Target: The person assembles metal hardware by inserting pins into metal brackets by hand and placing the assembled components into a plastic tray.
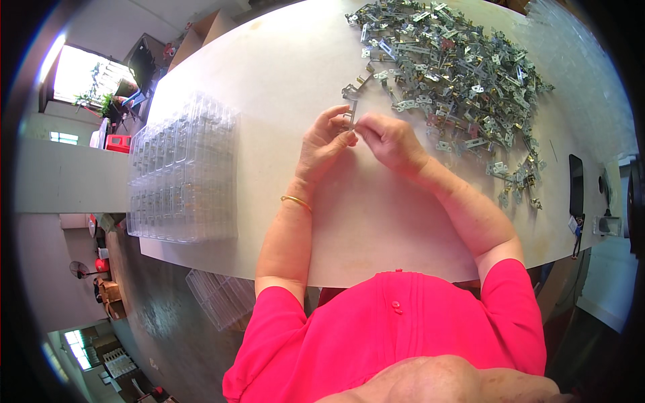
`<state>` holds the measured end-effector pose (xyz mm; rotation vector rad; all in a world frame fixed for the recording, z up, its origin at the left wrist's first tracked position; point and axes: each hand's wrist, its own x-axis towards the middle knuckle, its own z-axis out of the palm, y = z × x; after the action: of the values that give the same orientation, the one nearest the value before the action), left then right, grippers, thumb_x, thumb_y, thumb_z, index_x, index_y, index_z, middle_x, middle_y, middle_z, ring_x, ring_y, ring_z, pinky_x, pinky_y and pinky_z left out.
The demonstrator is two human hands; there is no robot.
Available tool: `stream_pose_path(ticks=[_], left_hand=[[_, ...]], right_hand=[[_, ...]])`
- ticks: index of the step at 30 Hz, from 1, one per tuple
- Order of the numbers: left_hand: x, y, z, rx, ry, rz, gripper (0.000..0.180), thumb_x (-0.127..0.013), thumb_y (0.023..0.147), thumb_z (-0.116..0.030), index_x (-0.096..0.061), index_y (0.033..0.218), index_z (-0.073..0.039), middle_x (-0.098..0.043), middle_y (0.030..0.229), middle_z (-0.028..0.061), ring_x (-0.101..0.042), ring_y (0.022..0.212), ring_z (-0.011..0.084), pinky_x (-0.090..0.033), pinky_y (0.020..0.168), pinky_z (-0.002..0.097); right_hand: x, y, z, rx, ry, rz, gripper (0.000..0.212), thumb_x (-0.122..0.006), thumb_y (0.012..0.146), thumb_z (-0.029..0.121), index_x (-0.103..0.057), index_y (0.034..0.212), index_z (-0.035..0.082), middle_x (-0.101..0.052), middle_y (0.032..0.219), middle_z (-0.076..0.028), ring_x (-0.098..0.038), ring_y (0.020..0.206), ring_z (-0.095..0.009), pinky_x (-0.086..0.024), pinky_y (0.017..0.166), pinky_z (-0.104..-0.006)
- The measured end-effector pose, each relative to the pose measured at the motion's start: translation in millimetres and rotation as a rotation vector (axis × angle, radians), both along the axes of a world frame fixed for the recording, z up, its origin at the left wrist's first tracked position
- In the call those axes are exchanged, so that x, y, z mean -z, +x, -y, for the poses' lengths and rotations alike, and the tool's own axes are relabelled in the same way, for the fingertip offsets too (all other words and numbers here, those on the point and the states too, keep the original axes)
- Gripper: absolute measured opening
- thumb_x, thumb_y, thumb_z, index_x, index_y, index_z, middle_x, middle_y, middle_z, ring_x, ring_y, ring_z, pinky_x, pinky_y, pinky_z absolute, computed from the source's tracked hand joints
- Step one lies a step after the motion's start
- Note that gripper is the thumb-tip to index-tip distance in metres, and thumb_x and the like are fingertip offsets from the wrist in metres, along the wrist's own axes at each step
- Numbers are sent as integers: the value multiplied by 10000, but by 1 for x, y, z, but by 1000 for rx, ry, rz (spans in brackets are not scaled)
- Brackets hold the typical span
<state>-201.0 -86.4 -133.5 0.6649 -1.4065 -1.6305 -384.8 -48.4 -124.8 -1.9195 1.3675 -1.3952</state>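
Note:
Over the middle of the white table [269, 80], my two hands meet at a small metal bracket-like part [353, 109]. My left hand [324, 144] pinches its lower end between thumb and fingers. From the other side my right hand [393, 140] closes its thumb and forefinger against the same part; whether it also holds a smaller piece is hidden. Just beyond the fingertips lie a few loose metal parts [356, 88]. A large heap of similar silvery metal parts [450, 67], some with brass-coloured bits, spreads from the far middle to the right.
Stacked clear plastic trays [183, 174] filled with parts stand at the table's left. Clear plastic sheeting or trays [578, 74] lie at the far right. A black phone [576, 185] rests near the right edge. Another clear tray [220, 295] sits below the table's near-left edge.

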Motion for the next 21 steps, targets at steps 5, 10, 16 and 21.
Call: stream_pose_path(ticks=[5, 10, 16, 21], left_hand=[[-3, 5, 1, -67, 40, 21, 441, -646, 903, -4, -522, 1326, -9, -638, 1017, 79, -634, 857, 151, -534, 786, 303], [-9, 9, 3, 77, 212, -94, 435, -638, 892, -58, -532, 1309, 4, -647, 984, 103, -646, 821, 198, -534, 775, 318], [-13, 15, -5, 240, 282, -26, 451, -632, 892, -97, -535, 1323, -6, -642, 993, 145, -651, 796, 223, -546, 707, 335], [-15, 3, -6, 233, 267, -33, 447, -632, 912, -138, -508, 1319, 1, -643, 1032, 135, -663, 862, 215, -550, 771, 340]], right_hand=[[-2, -1, 0, -35, 149, 4, 71, -641, 918, 111, -603, 913, 51, -627, 761, -134, -648, 673, -273, -489, 598, -376], [7, -3, 12, 9, 177, 408, 61, -627, 960, 130, -619, 957, 70, -619, 777, -30, -609, 713, -114, -488, 608, -280], [4, -1, 16, -179, 276, 675, 107, -604, 985, 148, -625, 995, 43, -658, 872, -4, -628, 815, -72, -533, 706, -245], [6, -10, 14, -116, 232, 620, 110, -587, 994, 136, -627, 998, 34, -663, 871, -14, -630, 775, -76, -544, 703, -250]])
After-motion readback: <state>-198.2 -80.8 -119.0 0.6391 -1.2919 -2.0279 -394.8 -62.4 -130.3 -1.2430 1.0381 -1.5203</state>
